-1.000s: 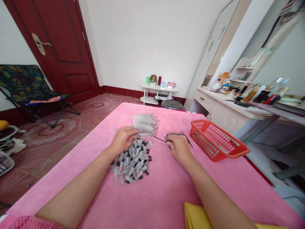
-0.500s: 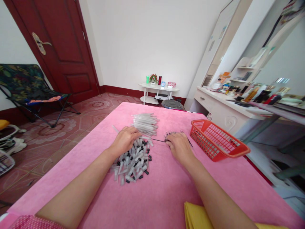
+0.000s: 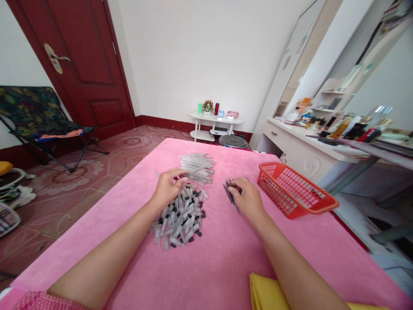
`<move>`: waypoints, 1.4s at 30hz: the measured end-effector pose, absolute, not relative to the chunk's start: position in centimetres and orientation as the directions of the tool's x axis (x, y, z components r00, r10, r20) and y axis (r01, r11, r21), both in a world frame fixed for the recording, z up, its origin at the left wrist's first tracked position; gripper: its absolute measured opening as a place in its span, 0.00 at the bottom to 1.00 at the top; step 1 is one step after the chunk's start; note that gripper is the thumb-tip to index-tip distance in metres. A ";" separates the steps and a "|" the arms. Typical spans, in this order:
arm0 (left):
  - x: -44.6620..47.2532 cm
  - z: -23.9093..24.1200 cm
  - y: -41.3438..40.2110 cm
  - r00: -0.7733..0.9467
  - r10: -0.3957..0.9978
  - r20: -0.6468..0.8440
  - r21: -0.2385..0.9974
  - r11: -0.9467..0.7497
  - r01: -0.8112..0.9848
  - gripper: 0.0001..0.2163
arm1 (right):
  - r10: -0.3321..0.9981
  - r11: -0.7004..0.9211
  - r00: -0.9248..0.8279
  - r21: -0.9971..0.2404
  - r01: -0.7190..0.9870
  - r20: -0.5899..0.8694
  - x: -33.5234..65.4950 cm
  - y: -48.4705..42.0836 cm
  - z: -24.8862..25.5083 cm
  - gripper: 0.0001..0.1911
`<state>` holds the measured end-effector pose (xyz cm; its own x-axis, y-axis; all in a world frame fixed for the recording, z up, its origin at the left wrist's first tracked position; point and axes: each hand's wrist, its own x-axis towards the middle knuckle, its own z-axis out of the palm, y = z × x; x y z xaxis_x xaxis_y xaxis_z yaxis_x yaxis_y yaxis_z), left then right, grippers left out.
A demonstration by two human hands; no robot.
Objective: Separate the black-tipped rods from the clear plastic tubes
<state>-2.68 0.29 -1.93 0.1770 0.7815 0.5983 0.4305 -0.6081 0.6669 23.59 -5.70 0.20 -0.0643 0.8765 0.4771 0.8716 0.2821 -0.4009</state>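
Note:
My left hand [image 3: 169,186] is closed in a pinch on a thin greyish stick [image 3: 196,170], which points right across a stack of long translucent tubes [image 3: 198,160]. Just below this hand lies a heap of short clear caps and small black pieces [image 3: 180,219]. My right hand [image 3: 248,196] has its fingers curled down over a small bunch of dark thin rods [image 3: 228,193]. The hand hides part of the bunch, and how many rods the fingers grip is not visible.
A red plastic basket [image 3: 297,191] stands right of my right hand on the pink cloth [image 3: 213,267]. Folded yellow cloth [image 3: 267,292] lies at the near edge. A dressing table [image 3: 300,142] with bottles is at right, a folding chair [image 3: 41,116] at left.
The dark rod that stretched between my hands no longer shows there. My left hand has lifted slightly into a pinch with a greyish stick; my right hand has shifted right and curled more.

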 end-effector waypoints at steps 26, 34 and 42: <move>-2.4 -2.7 0.1 0.297 0.726 0.620 0.574 -0.678 0.459 0.09 | 0.912 0.409 -0.292 -0.617 0.672 0.287 18.0 -7.1 -3.4 0.05; -2.1 -1.9 -0.8 0.484 0.641 0.595 0.394 -0.758 0.520 0.11 | 0.967 0.231 0.078 -0.962 0.149 0.244 20.1 -5.6 -2.1 0.12; -1.8 -1.9 -0.8 0.543 0.590 0.598 0.310 -0.795 0.522 0.10 | 0.980 0.153 0.142 -0.984 -0.094 0.138 20.1 -5.9 -2.5 0.11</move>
<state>-1.79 -0.83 -1.88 0.5430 0.5900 0.5976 0.5218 -0.7946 0.3103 20.07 -5.87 -2.46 0.1418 0.9802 0.1385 -0.0941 0.1526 -0.9838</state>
